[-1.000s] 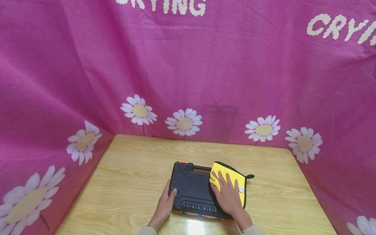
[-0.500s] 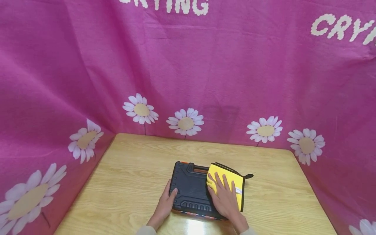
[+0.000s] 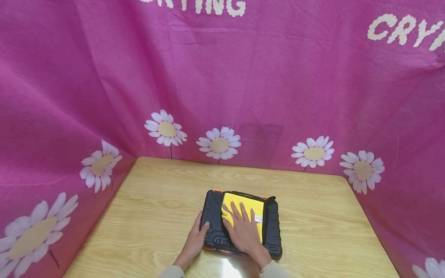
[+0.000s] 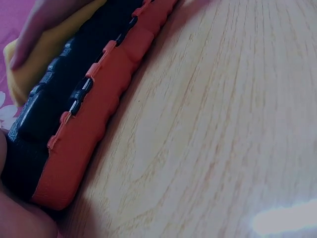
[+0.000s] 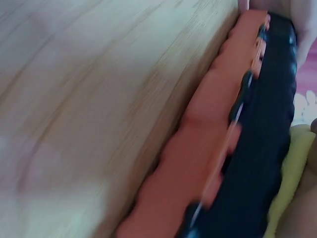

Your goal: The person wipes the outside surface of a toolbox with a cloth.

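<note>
A black hard plastic case (image 3: 213, 216) with an orange lower half (image 4: 106, 104) lies flat on the table. My left hand (image 3: 195, 237) holds its left edge, thumb on the lid and the other fingers hidden at the side. Over the middle of the lid lies a folded yellow cloth (image 3: 259, 208) with black edging, a small white label and a black loop at its far right corner. Pressing on this cloth is my right hand (image 3: 243, 233), its fingers spread and straight. In the right wrist view, only the cloth's edge (image 5: 292, 171) shows beside the case's hinged side.
The wooden table (image 3: 167, 197) extends around the case on all sides. Pink fabric (image 3: 222, 77) with printed daisies and white lettering hangs behind it and along both sides. A bright reflection (image 3: 231, 268) lies at the table's near edge.
My right hand has slid the yellow cloth leftward across the lid, from the case's right edge to its middle, uncovering the right side. The left hand and the case stay nearly in place.
</note>
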Demonstrator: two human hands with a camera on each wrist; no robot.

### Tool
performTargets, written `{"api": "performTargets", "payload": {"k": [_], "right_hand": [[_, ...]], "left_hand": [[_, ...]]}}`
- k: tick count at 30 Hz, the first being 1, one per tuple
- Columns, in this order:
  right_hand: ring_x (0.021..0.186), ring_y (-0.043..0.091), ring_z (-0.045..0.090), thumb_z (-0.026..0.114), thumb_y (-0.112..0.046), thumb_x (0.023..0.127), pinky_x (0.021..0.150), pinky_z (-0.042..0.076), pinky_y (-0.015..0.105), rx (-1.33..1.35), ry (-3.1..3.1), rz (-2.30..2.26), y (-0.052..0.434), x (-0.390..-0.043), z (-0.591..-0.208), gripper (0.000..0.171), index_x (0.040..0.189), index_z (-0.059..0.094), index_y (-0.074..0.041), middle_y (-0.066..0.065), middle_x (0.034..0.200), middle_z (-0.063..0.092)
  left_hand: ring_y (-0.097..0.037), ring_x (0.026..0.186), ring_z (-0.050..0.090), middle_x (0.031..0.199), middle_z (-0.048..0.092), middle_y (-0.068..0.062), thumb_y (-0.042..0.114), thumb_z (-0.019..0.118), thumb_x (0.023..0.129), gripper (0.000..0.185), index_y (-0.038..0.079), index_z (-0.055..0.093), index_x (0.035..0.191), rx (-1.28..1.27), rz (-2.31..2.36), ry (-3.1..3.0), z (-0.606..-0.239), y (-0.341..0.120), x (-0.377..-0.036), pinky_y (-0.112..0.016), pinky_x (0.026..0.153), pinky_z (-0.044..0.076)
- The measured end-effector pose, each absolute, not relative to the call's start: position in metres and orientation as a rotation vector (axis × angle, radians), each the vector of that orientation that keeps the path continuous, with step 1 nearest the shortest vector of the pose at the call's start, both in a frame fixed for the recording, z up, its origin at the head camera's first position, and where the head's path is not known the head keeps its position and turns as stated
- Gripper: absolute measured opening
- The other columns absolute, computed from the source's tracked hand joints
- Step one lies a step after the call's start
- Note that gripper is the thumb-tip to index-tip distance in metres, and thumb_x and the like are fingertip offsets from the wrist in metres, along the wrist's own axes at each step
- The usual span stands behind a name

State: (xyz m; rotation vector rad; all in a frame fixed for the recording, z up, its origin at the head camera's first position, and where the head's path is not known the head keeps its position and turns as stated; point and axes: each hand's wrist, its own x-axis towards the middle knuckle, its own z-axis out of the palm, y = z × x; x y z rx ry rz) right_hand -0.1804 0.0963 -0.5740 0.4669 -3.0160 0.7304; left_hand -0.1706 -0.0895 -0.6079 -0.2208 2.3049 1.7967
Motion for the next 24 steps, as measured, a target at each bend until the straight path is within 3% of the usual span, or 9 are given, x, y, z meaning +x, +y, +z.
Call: {"api": "performTargets", "payload": {"k": [8,24], "right_hand": [[0.150,0.034,0.017,0.031,-0.047,0.107,0.116,0.006,0.063,0.564,-3.023,0.694,0.062,-0.187,-0.576,0.053,0.154,0.042,-0.025,0.008,0.160,0.032],[0.149,0.029,0.021,0.030,-0.048,0.107,0.118,0.004,0.060,0.662,-3.061,0.855,0.033,-0.198,-0.567,0.051,0.152,0.046,-0.028,0.001,0.156,0.040]], "left_hand": [[-0.048,0.144,0.020,0.160,0.022,-0.026,0.035,0.040,0.109,0.064,0.004,0.016,0.159,-0.212,1.786,2.297,-0.609,-0.089,-0.169,-0.065,0.113,0.020],[-0.040,0.149,0.008,0.164,0.009,-0.021,0.029,0.035,0.110,0.063,0.000,0.008,0.159,-0.160,1.741,2.301,-0.612,-0.093,-0.170,-0.061,0.116,0.009]]}}
